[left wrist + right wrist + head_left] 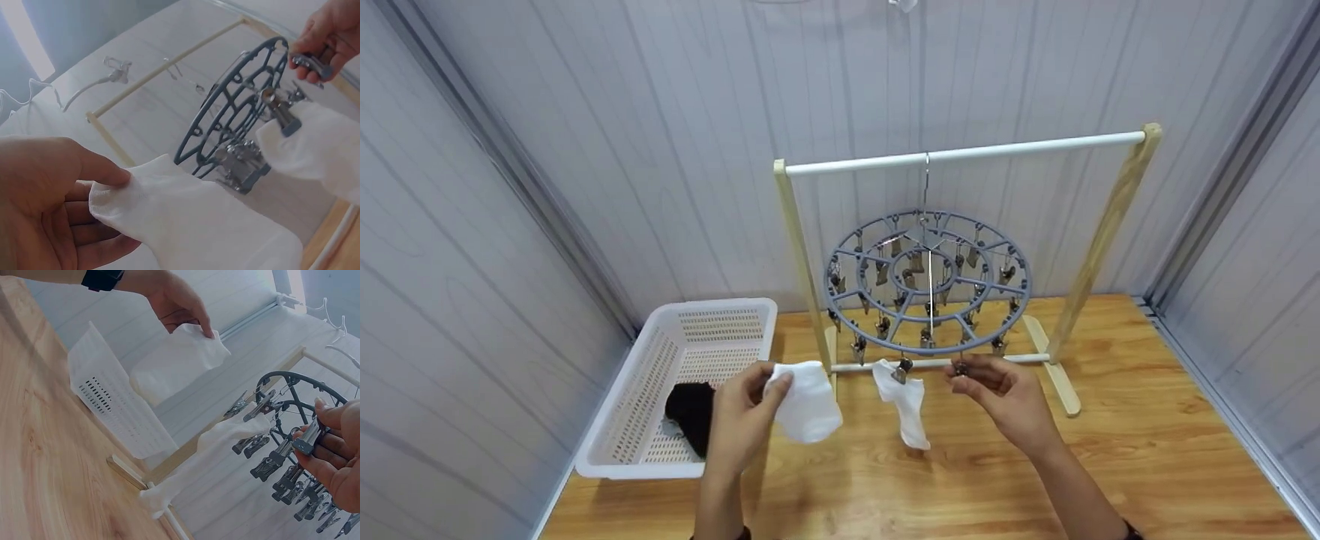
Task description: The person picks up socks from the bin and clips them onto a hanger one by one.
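My left hand (741, 416) pinches a white sock (808, 403) by its cuff, thumb on top, to the left of the drying rack. In the left wrist view the sock (208, 219) spreads away from the fingers. My right hand (1011, 397) holds a metal clip (308, 439) at the front rim of the round grey hanger (840, 319); nothing shows between that clip's jaws. Between the two hands a second white sock (911, 416) hangs from another clip (901, 369) on the same rim.
A white basket (619, 471) with dark cloth (690, 412) inside stands at the left. The hanger hooks onto the white bar (997, 150) of a wooden stand (1102, 240). Many more clips dangle from the hanger. Panelled walls enclose the wooden table (960, 487).
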A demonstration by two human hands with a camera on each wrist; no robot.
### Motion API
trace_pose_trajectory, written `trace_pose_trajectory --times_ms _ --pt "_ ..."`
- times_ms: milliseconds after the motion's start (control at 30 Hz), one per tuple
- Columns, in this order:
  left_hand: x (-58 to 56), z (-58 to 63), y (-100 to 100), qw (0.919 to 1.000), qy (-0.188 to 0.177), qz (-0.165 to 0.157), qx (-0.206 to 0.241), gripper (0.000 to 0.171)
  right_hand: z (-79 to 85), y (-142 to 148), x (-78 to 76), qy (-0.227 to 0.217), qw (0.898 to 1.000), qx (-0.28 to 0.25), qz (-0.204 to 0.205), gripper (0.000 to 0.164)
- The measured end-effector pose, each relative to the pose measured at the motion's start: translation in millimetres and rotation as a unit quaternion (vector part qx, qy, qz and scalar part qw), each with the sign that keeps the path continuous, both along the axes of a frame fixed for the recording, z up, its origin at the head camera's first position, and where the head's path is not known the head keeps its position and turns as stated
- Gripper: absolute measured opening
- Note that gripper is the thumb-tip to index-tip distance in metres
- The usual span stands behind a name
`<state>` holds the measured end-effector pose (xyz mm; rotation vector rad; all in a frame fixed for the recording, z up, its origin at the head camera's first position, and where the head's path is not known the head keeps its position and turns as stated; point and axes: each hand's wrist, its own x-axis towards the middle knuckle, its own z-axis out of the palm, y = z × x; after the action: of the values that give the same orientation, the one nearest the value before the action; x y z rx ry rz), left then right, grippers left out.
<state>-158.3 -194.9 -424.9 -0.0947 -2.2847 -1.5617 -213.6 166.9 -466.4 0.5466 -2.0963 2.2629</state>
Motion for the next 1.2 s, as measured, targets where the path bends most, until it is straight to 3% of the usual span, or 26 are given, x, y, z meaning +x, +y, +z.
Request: trace_pose_trajectory --times_ms 333,800,1000,1200 --pt "6.5 -7.2 33.0 0.9976 -0.022 -0.065 0.011 0.015 0.7 0.1 1.0 0.001 1.0 0.002 0.0 0.033" --pt "12.5 -3.2 69.7 0.9897 -0.025 -0.139 0.019 0.015 2.7 2.0 -0.2 0.002 1.0 0.007 0.0 0.032" --pt "11.8 -5.8 85.1 0.9882 -0.021 -0.151 0.003 0.016 4.0 1.4 0.5 0.006 1.0 0.008 -0.005 0.032" --pt "9.8 -9.4 100.3 0.985 -0.035 -0.168 0.018 0.017 4.6 1.5 1.1 0.019 1.0 0.011 -0.007 0.032"
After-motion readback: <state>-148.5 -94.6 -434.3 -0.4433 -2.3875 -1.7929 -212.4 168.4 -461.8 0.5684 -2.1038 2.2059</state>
